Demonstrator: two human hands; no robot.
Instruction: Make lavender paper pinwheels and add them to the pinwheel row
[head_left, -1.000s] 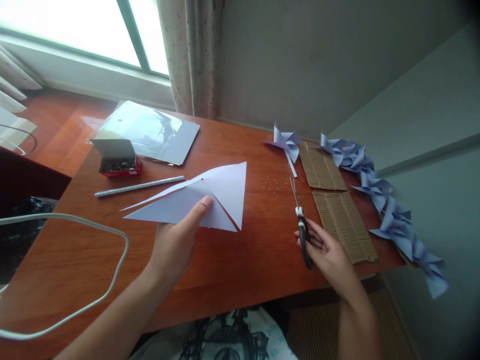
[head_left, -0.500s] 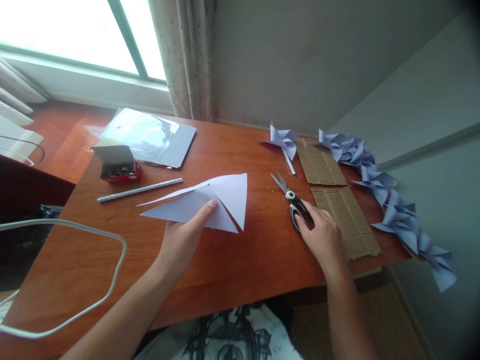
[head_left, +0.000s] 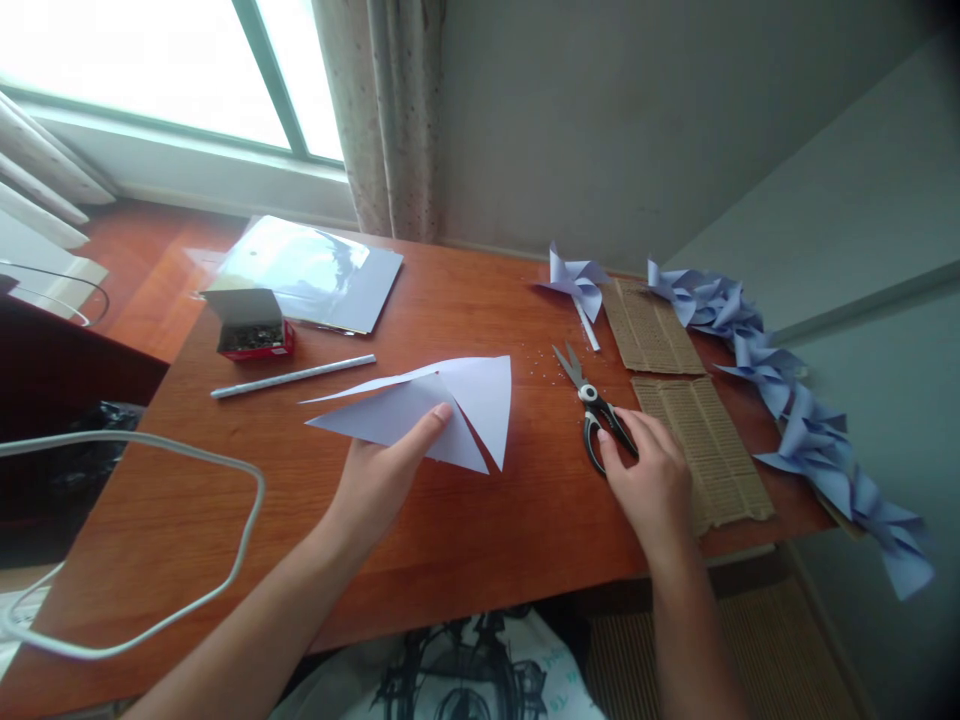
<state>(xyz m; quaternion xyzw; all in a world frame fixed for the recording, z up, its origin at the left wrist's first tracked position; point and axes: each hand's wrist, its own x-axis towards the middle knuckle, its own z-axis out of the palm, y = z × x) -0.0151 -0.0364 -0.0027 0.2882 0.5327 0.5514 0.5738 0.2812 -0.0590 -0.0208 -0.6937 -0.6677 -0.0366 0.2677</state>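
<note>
In my left hand [head_left: 401,440] is a sheet of white paper [head_left: 480,390] with slits cut in it. The thumb presses on top near the middle, and the other fingers are hidden underneath. A pair of scissors [head_left: 587,393] lies on the table to the right, blades slightly apart and pointing away from me. My right hand [head_left: 651,475] has its thumb and fingers on the black handles; the far fingertips are partly hidden. Beyond the scissors, a paper pinwheel [head_left: 577,278] on a white stick rests by the cardboard.
Two corrugated cardboard pieces [head_left: 697,450] lie at the right, with several pinwheels [head_left: 810,430] along that edge. At the left are a rolled paper stick [head_left: 292,376], a small red box [head_left: 259,340] of metal bits, a plastic-wrapped paper pack [head_left: 382,285] and a white cable [head_left: 240,530].
The whole view has shifted slightly. My left hand and the paper have moved a little to the right and nearer. My right hand stays at the scissors' handles.
</note>
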